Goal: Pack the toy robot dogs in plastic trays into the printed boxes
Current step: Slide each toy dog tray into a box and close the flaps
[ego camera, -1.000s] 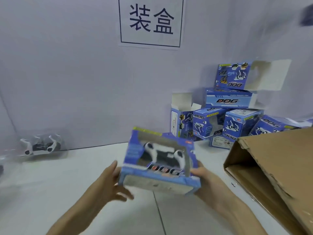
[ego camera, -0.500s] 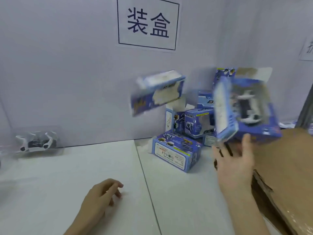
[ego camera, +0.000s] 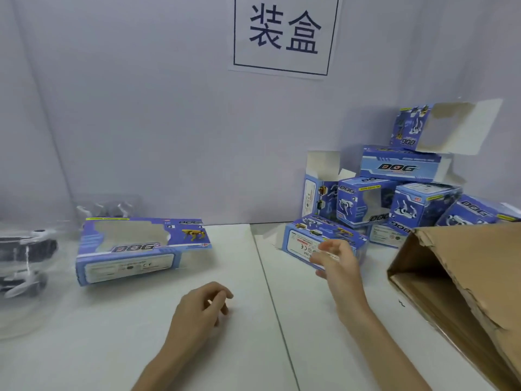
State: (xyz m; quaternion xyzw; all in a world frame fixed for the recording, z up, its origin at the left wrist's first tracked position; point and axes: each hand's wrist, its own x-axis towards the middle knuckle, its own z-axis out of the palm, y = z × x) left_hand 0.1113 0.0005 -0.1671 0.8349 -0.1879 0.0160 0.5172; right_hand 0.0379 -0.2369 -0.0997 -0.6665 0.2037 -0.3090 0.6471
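An empty blue printed box (ego camera: 135,246) with a cut-out window lies flat on the white table at the left. Behind and left of it, toy robot dogs in clear plastic trays (ego camera: 25,249) sit at the table's edge, with another tray (ego camera: 104,207) by the wall. My left hand (ego camera: 203,306) hangs loosely curled over the table and holds nothing. My right hand (ego camera: 335,261) is raised with relaxed fingers just in front of a blue box lying on its side (ego camera: 304,241); whether it touches that box is unclear.
A pile of blue printed boxes (ego camera: 408,198), some with open flaps, is stacked against the wall at the back right. A brown cardboard carton (ego camera: 465,277) lies open at the right. A paper sign (ego camera: 284,35) hangs on the wall.
The packed box has left my right hand and is out of sight. A box that was in the air now lies on the table at the left. Both hands are empty.
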